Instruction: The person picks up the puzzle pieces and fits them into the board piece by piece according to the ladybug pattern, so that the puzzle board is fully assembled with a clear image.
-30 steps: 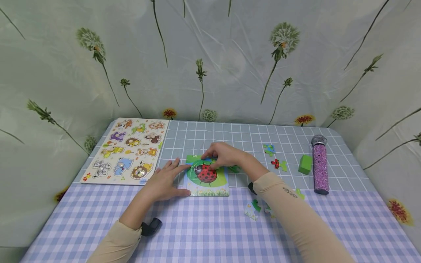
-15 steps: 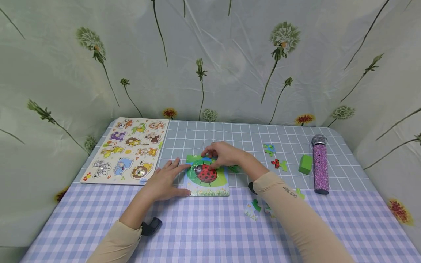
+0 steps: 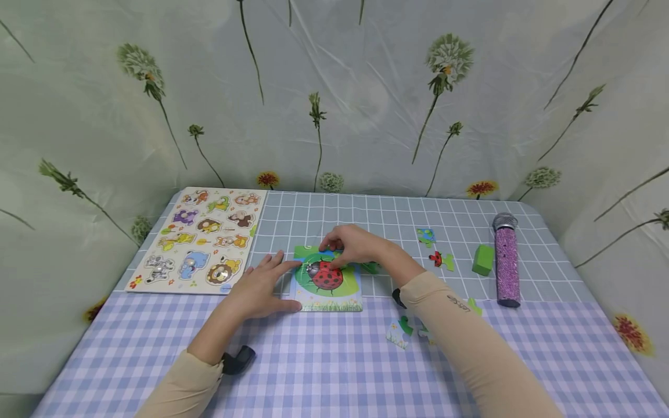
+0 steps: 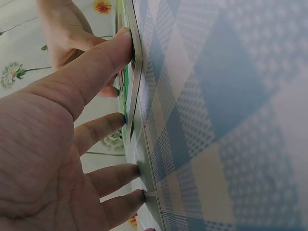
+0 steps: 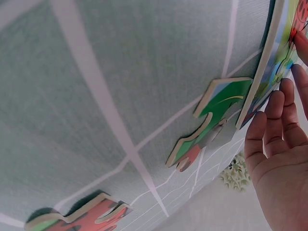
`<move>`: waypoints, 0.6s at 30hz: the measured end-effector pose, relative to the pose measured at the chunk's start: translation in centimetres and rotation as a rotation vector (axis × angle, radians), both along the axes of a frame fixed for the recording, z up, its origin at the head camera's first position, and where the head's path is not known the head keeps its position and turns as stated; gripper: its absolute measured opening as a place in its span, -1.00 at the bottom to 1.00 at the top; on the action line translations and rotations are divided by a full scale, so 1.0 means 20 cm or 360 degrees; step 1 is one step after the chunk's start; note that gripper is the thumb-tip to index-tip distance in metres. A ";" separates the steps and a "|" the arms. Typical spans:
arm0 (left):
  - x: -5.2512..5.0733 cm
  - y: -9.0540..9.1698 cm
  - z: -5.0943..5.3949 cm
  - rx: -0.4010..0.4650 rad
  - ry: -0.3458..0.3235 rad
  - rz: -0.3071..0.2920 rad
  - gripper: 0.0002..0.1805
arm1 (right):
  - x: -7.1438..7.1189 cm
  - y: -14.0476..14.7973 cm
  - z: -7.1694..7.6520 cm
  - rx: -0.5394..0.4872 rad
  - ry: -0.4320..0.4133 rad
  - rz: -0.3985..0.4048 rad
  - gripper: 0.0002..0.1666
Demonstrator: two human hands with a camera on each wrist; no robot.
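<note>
Beige sleeves frame the head view; on the right sleeve (image 3: 465,331) is small dark lettering, too blurred to read surely. The ladybug puzzle (image 3: 327,281) lies flat at the centre, its near edge overlapping the blue checked cloth (image 3: 329,371), the rest on the grey gridded cloth (image 3: 387,217). The left hand (image 3: 258,290) spreads thumb and forefinger wide along its left edge. The right hand (image 3: 354,244) reaches over the far right part, fingers bent, tips on the puzzle; whether they pinch a piece, I cannot tell. Checked cloth stretches between the 2 forearms toward the near edge. At far left, the animal board (image 3: 197,249) holds 11 inset animal shapes. To the right lie a red ladybug piece (image 3: 441,260), a green block (image 3: 483,260) and a pink glittery microphone (image 3: 507,264).

Left wrist view: the thumb rests on the puzzle's rim, forefinger at its side, the others apart.

Right wrist view: the thumb and forefinger leave a narrow gap over the puzzle; a loose green piece (image 5: 219,103) sits just beside its edge.
</note>
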State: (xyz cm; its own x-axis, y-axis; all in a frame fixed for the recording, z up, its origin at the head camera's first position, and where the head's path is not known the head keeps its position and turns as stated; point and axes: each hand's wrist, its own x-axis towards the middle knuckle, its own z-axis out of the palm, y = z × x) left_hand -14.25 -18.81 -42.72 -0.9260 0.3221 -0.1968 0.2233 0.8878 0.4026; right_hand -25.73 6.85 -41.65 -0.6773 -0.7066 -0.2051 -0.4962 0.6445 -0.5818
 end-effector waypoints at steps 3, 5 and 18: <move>0.00 0.00 0.00 -0.0010 0.0026 0.0008 0.06 | 0.00 0.00 0.00 0.0001 0.0006 0.0006 -0.57; 0.00 0.00 0.00 -0.0012 0.0041 0.0019 0.08 | 0.00 0.00 0.00 0.0004 0.0005 0.0013 -0.56; 0.00 0.01 0.01 -0.0058 0.0084 0.0061 0.12 | -0.01 0.09 0.07 -0.0020 0.0019 -0.0016 -0.54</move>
